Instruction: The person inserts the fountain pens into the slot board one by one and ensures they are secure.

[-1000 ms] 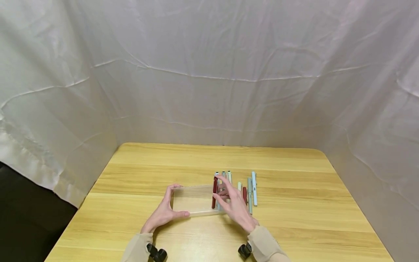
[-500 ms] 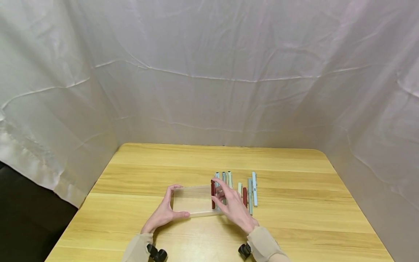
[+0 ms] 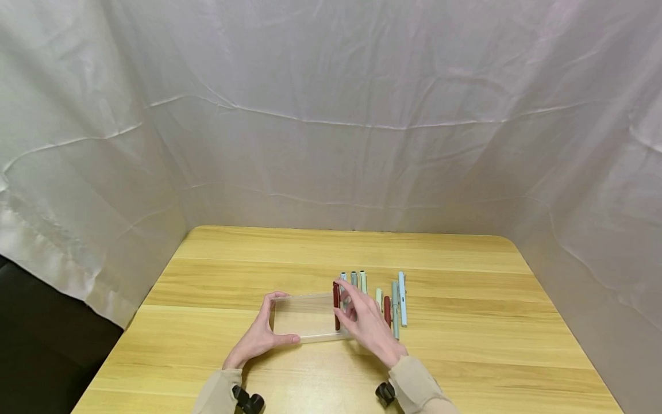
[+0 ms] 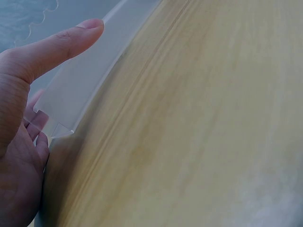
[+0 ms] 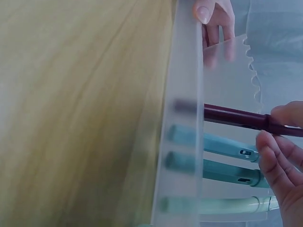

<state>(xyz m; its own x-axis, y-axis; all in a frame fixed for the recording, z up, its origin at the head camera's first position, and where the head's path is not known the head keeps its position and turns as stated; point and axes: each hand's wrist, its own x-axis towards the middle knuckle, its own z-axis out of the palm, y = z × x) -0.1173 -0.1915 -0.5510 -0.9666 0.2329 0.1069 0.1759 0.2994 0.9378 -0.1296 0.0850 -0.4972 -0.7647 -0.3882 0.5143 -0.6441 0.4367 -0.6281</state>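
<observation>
A clear plastic box (image 3: 305, 317) lies on the wooden table (image 3: 455, 345). My left hand (image 3: 270, 323) grips its left end, thumb (image 4: 61, 42) on the near wall (image 4: 85, 82) and fingers on the far wall. My right hand (image 3: 345, 306) pinches a dark red pen (image 3: 337, 306) and holds it inside the box at its right end. In the right wrist view the dark red pen (image 5: 236, 116) lies beside two teal pens (image 5: 222, 144) and a pale green pen (image 5: 227, 205) in the box, seen past its frosted wall (image 5: 182, 118).
Several loose pens lie on the table just right of the box: a dark red one (image 3: 387, 310), a grey-green one (image 3: 395, 307) and a light blue one (image 3: 401, 299). White cloth (image 3: 331, 115) walls in the table on three sides.
My right hand has shifted slightly left and lowered the dark red pen from a tilt to lie straighter inside the box. The left hand and box have stayed put.
</observation>
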